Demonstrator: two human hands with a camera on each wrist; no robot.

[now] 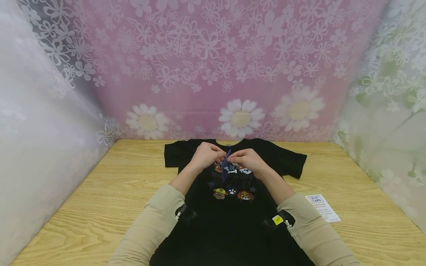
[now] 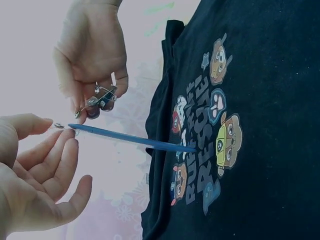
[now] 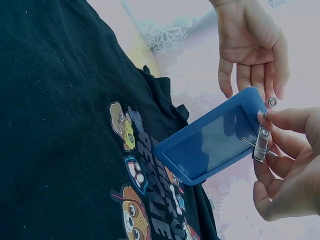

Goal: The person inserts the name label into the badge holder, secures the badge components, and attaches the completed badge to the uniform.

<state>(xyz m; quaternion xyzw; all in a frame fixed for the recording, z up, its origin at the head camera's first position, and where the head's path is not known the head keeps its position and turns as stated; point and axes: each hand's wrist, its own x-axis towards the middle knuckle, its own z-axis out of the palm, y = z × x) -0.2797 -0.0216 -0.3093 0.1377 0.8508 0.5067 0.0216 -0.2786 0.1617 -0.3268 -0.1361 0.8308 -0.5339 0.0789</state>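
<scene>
A blue badge holder with a clear window hangs on edge over the printed black T-shirt. My left hand pinches the snap end of its strap between thumb and fingers at the holder's top corner. Opposite it, my right hand pinches the other end of the strap. From there a metal badge clip with a pin dangles in front of the right hand's curled fingers. The T-shirt lies spread flat, its neck away from me, with cartoon dog faces and lettering on the chest.
A white card printed "ID/IC CARD" lies on the wooden table to the right of the T-shirt. Flowered curtains hang behind the table and along both sides.
</scene>
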